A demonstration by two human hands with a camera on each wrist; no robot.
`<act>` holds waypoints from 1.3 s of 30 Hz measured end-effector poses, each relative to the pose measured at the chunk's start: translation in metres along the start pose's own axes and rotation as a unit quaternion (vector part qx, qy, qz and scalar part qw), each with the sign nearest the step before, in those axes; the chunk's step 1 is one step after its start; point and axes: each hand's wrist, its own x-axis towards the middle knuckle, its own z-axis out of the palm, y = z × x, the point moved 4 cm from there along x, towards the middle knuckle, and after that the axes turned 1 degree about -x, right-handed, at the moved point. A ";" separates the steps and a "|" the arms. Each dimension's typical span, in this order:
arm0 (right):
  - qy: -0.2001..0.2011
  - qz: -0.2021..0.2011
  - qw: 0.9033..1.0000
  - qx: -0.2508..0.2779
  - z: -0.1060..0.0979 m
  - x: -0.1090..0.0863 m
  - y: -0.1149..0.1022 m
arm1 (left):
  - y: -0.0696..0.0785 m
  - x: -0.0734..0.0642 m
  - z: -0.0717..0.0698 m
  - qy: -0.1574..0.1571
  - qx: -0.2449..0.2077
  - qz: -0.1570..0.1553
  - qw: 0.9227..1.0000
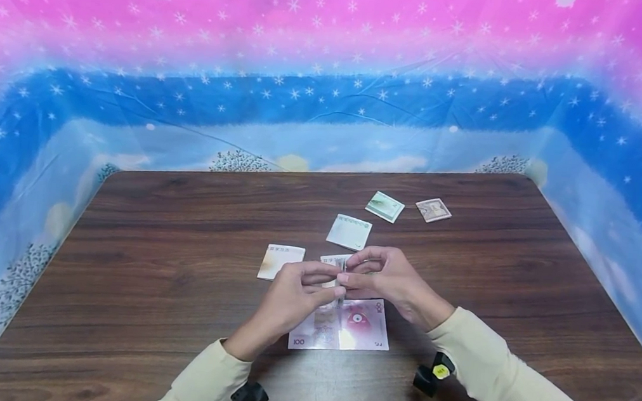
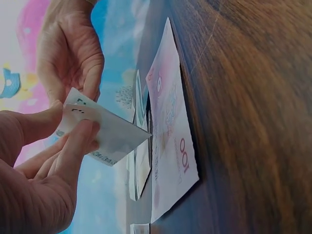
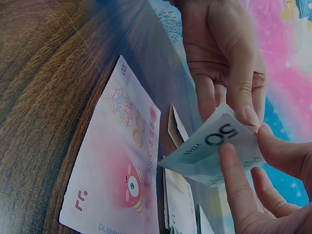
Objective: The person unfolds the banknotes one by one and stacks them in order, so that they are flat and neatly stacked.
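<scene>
In the head view my left hand (image 1: pixel 284 296) and right hand (image 1: pixel 385 282) meet over the middle of the table. Between them they pinch a folded pale green banknote (image 3: pixel 195 156), marked 50 YUAN in the right wrist view. Its fold points down and its loose edges are up at the fingertips, as the left wrist view shows of the note (image 2: pixel 117 136). Below the hands, a pink 100 banknote (image 1: pixel 363 331) lies spread out with a crease down its middle. Another folded pale note (image 1: pixel 328 260) lies just beyond, partly hidden by the fingers.
A folded pale note (image 1: pixel 274 257) lies left of the hands, and another (image 1: pixel 349 231) beyond them. Farther back right are a folded green note (image 1: pixel 385 207) and a small brownish folded note (image 1: pixel 433 210). The dark wooden table (image 1: pixel 148 274) is surrounded by a patterned cloth (image 1: pixel 307 97).
</scene>
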 end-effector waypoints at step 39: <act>0.052 0.011 0.997 -0.061 -0.033 -0.017 -0.001 | -0.011 -0.011 -0.039 0.114 -0.022 -0.068 0.991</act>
